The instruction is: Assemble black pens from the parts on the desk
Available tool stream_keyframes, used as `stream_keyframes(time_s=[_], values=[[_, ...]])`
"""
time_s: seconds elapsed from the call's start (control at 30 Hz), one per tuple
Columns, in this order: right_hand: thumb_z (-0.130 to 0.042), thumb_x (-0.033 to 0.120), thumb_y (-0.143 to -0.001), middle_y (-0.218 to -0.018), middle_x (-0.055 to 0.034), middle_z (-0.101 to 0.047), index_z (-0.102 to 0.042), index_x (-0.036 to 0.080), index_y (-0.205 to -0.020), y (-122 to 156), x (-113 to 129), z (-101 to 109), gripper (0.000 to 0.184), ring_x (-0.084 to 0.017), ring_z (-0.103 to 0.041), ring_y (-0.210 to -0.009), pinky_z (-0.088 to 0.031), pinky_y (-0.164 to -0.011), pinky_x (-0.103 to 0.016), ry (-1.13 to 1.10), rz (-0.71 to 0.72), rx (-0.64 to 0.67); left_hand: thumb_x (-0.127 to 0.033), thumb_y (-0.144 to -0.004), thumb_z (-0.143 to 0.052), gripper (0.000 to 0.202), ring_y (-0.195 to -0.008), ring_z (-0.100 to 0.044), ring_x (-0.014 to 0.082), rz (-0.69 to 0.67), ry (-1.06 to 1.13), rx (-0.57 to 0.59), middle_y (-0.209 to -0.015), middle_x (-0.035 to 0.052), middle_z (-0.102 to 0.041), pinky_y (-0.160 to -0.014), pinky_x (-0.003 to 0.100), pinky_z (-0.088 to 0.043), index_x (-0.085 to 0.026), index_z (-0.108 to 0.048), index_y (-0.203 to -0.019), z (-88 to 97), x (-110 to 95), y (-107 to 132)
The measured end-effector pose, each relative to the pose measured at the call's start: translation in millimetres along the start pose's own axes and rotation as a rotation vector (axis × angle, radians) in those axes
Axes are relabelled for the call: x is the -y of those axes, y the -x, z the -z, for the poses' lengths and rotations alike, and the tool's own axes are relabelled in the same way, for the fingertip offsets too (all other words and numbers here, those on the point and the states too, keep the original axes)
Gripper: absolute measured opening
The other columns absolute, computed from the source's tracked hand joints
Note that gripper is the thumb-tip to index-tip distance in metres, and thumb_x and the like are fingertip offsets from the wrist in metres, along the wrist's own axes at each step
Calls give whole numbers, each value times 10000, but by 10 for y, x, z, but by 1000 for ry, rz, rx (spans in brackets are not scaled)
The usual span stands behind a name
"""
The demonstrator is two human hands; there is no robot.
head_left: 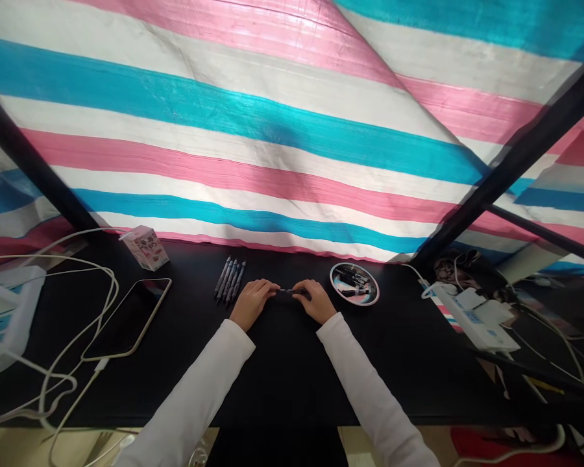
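Note:
Between my two hands, just above the black tabletop, a dark pen (287, 291) is held level. My left hand (254, 299) pinches its left end, and my right hand (316, 299) grips the other end with curled fingers. Close to the left hand, several grey pens (230, 280) lie side by side in a row. To the right of my right hand sits a round dish (331, 285) with several black pen parts (354, 280) in it. Fingers cover both ends of the held pen, so its tip is hidden.
A phone (129, 318) on a charging cable lies at left, with a small pink-and-white box (147, 249) behind it. White power strips (472, 318) and cords stand at both sides. Striped sheeting (253, 149) hangs behind the black table (282, 376), between dark frame posts (511, 149).

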State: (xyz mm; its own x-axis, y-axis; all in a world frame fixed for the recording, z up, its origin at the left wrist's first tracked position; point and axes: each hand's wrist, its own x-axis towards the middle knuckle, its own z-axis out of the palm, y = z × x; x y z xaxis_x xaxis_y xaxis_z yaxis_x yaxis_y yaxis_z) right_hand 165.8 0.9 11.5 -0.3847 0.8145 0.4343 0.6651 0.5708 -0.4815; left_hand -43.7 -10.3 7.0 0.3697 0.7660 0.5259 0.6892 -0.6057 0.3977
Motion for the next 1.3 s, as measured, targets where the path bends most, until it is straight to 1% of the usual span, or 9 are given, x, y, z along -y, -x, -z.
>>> stream_keyframes(time_s=[0.17, 0.37, 0.47, 0.67, 0.77, 0.9, 1.1, 1.2, 1.3], values=[[-276, 298, -955, -687, -27, -586, -539, 181, -649, 5, -7, -6, 420, -142, -515, -696, -342, -717, -288, 103, -36, 100, -177, -920, -429, 173, -872, -536, 157, -38, -4, 29, -941, 9, -601, -823, 311, -390, -215, -574, -1007, -28, -23, 4], [-534, 357, -846, -837, -30, -609, -558, 188, -944, 14, 11, 38, 197, -159, -536, -763, -357, -736, -294, 72, 1, 57, -172, -914, -430, 270, -844, -534, 166, -49, -71, -6, -951, 39, -581, -754, 303, -421, -221, -539, -1157, -56, 14, 14], [-491, 272, -869, -815, -34, -608, -567, 192, -879, 14, 9, 43, 111, -157, -532, -749, -364, -729, -288, 67, 28, 67, -167, -907, -443, 240, -842, -526, 169, -85, -77, -22, -929, 40, -580, -771, 309, -423, -210, -575, -1103, -57, 24, 21], [-325, 250, -927, -618, -11, -530, -490, 191, -627, 24, 1, 10, 348, -135, -497, -619, -368, -651, -260, 52, -11, 145, -120, -896, -437, 253, -844, -518, 174, -139, -134, -55, -921, 44, -583, -800, 314, -425, -203, -593, -1078, -63, -28, 20], [-322, 262, -929, -653, -16, -558, -507, 191, -666, 24, 3, 22, 329, -138, -520, -647, -379, -666, -259, 39, -23, 137, -117, -891, -444, 257, -843, -520, 175, -127, -148, -48, -930, 43, -582, -792, 312, -429, -210, -593, -1078, -70, -41, 12], [-420, 273, -897, -837, -39, -630, -566, 190, -861, 20, 19, 41, 171, -156, -562, -785, -389, -743, -264, 25, 7, 95, -119, -881, -463, 246, -829, -521, 175, -107, -151, -35, -922, 41, -583, -777, 311, -439, -209, -597, -1067, -70, -40, 8], [-357, 233, -914, -720, -10, -652, -580, 206, -750, 31, 68, 2, 278, -144, -587, -670, -360, -662, -237, 74, -108, 170, -79, -879, -423, 280, -868, -532, 185, -145, -143, -39, -917, 49, -586, -824, 332, -440, -194, -597, -1065, -57, -46, 4], [-355, 274, -918, -733, -16, -663, -596, 206, -767, 40, 74, 6, 292, -148, -591, -655, -347, -635, -231, 91, -164, 130, -156, -896, -443, 240, -974, -523, 200, -81, -106, -131, -980, 49, -579, -894, 355, -411, -232, -606, -1055, -40, -82, -13], [-316, 341, -933, -670, -20, -638, -616, 199, -817, 61, 121, 15, 351, -142, -570, -589, -338, -590, -228, 55, -257, 24, -237, -904, -451, 245, -1115, -461, 228, 144, -28, -325, -1151, 68, -511, -977, 408, -345, -254, -561, -1122, -45, -173, -23]])
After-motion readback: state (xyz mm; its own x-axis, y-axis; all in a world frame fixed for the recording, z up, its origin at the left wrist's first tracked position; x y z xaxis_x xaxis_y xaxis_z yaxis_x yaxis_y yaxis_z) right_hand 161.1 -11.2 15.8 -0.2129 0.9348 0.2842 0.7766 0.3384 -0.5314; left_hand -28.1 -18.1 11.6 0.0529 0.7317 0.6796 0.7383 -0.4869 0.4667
